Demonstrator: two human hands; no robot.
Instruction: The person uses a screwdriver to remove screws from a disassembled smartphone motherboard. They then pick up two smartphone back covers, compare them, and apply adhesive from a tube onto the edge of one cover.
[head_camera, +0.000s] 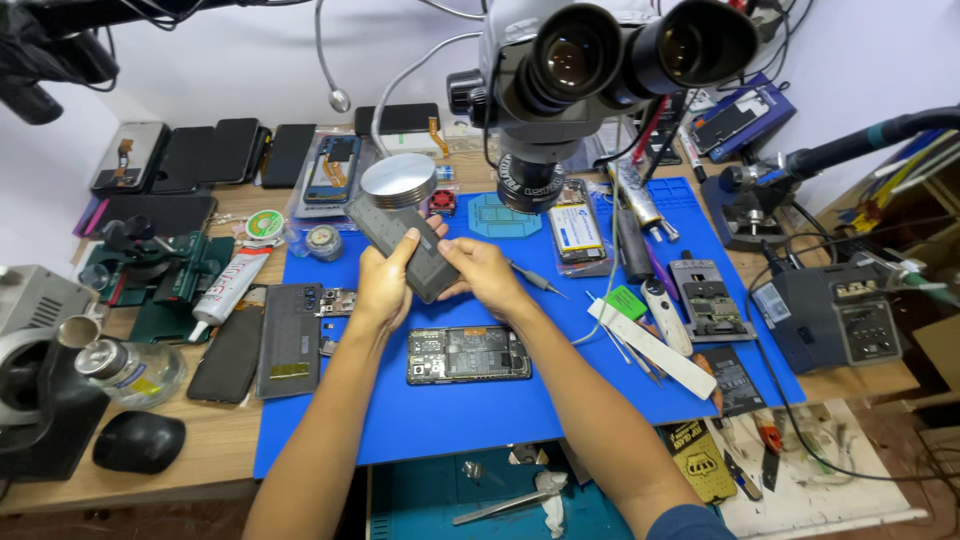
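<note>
Spreading beneath both forearms, a large blue rubber work mat (480, 410) covers the middle of a wooden bench (210, 450). Above the fingers, a grey stereo microscope with two black eyepieces (600, 60) hangs over the mat's far edge. Right of the right-hand fingers and well apart from them sits a dark grey box-shaped soldering station (835, 320).

Below the fingers, an opened black smartphone with its circuit boards showing (468, 355) lies flat on the mat. Left of the left-hand fingers rests a dark grey phone back cover (290, 340), partly on the mat.

The left hand (385, 285) and the right hand (490, 275) meet above the opened phone and together hold a flat dark grey rectangular phone panel (400, 245), tilted, its far end up and to the left. The left fingers curl over its near left edge, closed on it; the right fingers pinch its lower right end.

Just beyond the panel's far end stands a round silver metal disc (398, 180). Just right of the right-hand fingers lies a slim grey-handled pointed tool (535, 280).
</note>
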